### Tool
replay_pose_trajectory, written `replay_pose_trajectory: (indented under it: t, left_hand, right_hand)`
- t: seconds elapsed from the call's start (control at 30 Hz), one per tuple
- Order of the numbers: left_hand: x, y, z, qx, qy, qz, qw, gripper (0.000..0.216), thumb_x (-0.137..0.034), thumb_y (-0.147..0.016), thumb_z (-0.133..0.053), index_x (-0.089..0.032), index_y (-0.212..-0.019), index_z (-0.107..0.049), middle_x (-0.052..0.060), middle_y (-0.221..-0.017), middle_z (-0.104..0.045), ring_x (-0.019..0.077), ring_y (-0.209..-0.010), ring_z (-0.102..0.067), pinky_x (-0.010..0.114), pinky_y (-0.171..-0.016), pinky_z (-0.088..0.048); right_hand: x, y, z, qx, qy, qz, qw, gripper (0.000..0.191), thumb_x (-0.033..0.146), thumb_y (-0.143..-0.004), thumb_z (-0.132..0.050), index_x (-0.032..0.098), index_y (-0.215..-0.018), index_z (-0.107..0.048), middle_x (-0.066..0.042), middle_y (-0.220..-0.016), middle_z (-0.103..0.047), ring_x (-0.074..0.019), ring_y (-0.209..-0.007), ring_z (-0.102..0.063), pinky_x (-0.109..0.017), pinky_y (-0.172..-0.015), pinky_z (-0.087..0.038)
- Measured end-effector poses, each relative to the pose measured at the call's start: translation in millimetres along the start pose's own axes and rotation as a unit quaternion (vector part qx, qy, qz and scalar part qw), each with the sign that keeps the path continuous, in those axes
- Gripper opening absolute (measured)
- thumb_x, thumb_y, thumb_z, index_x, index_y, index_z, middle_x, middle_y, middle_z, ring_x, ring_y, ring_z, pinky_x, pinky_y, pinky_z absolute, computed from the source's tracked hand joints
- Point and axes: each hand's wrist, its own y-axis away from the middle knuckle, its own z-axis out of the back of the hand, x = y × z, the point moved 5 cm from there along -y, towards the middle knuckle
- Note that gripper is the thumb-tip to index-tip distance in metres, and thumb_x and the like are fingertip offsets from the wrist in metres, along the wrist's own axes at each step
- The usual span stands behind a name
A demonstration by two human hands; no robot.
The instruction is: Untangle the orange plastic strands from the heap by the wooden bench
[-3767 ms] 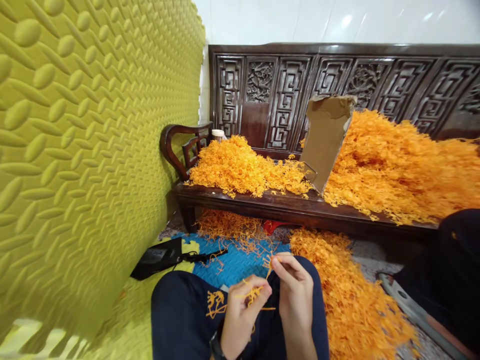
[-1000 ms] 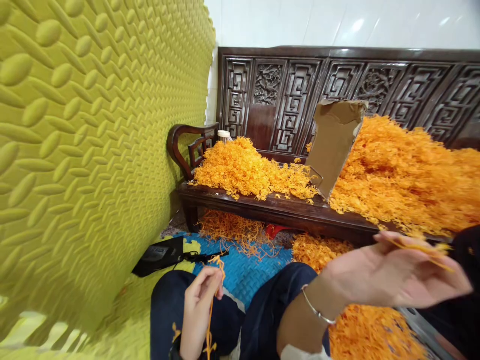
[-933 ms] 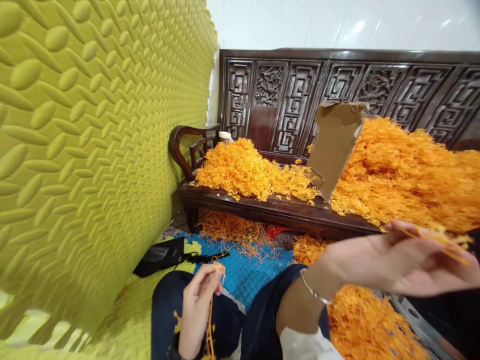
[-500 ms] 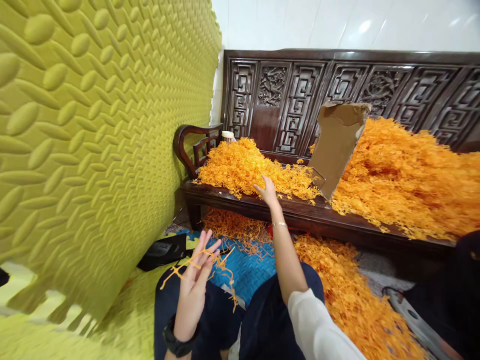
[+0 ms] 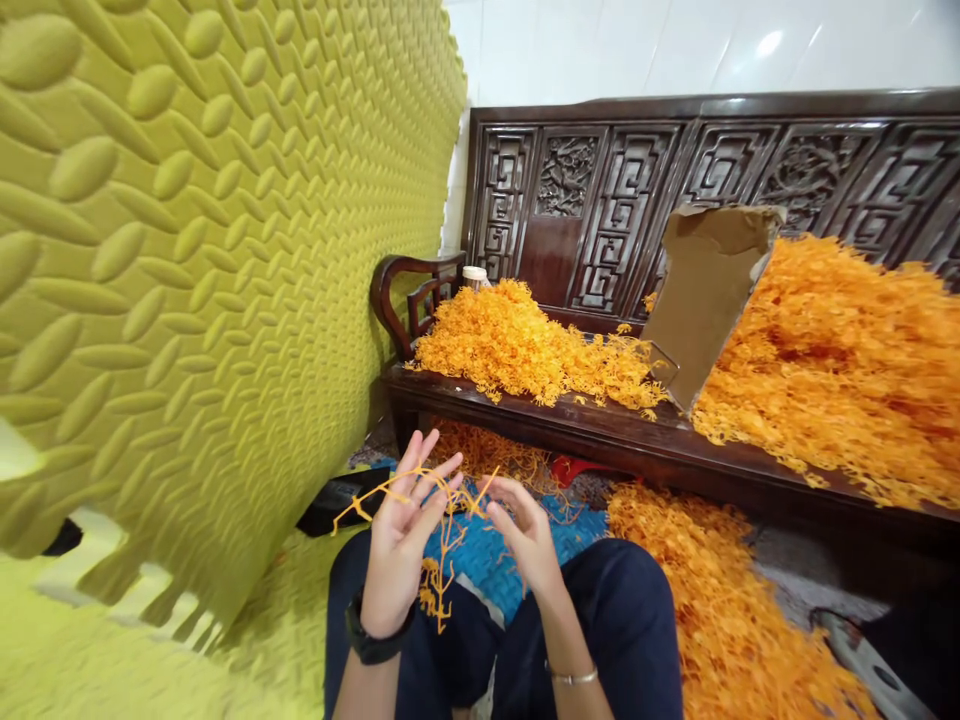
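Thin orange plastic strand tangle (image 5: 433,592), lwr centre: light, floppy, draped on splayed left hand (image 5: 401,545); right hand (image 5: 529,540) grip unclear; pinch main stem.

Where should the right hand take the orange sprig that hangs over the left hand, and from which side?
Probably the bare stem tip that sticks out toward the right hand, pinched from the right. The orange sprig drapes over the spread fingers of the left hand, its branches tangled there, so only that end stands free.

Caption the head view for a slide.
Left hand holds tangled orange strands, right hand close by, before a strand-heaped bench.
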Motion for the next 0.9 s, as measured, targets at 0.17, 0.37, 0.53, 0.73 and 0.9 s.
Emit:
replay_pose_trajectory:
  t: [0.17, 0.37, 0.53, 0.73, 0.9]
  left_hand:
    - [-4.2, -4.7, 2.3, -0.05, 0.008, -0.027, 0.998, 0.059, -0.014, -0.085, -0.059, -0.037, -0.136, -0.043, 0.006, -0.147, -0.033, 0.0241, -0.122, -0.048, 0.034, -0.099, -0.045]
    - [-3.8, -12.9, 2.9, -0.103, -0.03, -0.083, 0.991, 0.064, -0.011, -0.082, -0.063, -0.039, -0.136, -0.042, 0.004, -0.147, -0.031, 0.0216, -0.122, -0.048, 0.03, -0.097, -0.047]
    - [-4.9, -13.4, -1.6, -0.141, -0.082, -0.128, 0.978, 0.07, -0.009, -0.08, -0.064, -0.038, -0.138, -0.039, 0.005, -0.147, -0.032, 0.021, -0.12, -0.051, 0.029, -0.093, -0.05]
    - [-4.6, -10.5, 1.8, -0.176, -0.118, -0.118, 0.97, 0.072, -0.012, -0.077, -0.067, -0.033, -0.14, -0.038, 0.008, -0.145, -0.034, 0.0209, -0.116, -0.054, 0.023, -0.085, -0.053]
    - [1.4, -8.5, 7.3, -0.18, -0.15, -0.094, 0.968, 0.075, -0.017, -0.075, -0.07, -0.031, -0.14, -0.036, 0.01, -0.145, -0.033, 0.0186, -0.109, -0.057, 0.02, -0.076, -0.054]
  right_hand:
    - [19.7, 21.9, -1.6, -0.058, 0.067, 0.035, 0.995, 0.042, 0.026, -0.08, -0.067, 0.024, -0.119, -0.053, -0.006, -0.112, -0.06, -0.0179, -0.105, -0.056, -0.033, -0.092, -0.044]
    - [47.5, 33.7, 10.4, -0.118, 0.01, 0.083, 0.99, 0.01, 0.024, -0.089, -0.053, 0.024, -0.092, -0.062, -0.002, -0.091, -0.06, -0.0133, -0.092, -0.057, -0.024, -0.08, -0.046]
    - [54.5, 34.2, 1.6, -0.048, 0.067, 0.077, 0.994, 0.045, 0.024, -0.076, -0.07, 0.029, -0.117, -0.052, -0.003, -0.11, -0.057, -0.0163, -0.1, -0.056, -0.026, -0.082, -0.048]
    - [64.3, 34.4, -2.0, -0.048, 0.252, 0.171, 0.951, 0.032, 0.016, -0.084, -0.06, 0.028, -0.113, -0.055, -0.006, -0.116, -0.051, -0.0166, -0.111, -0.05, -0.031, -0.095, -0.042]
    - [61.7, 31.9, 1.9, -0.081, 0.309, 0.188, 0.929, 0.016, 0.013, -0.086, -0.057, 0.024, -0.098, -0.057, -0.003, -0.101, -0.058, -0.0158, -0.096, -0.054, -0.031, -0.083, -0.043]
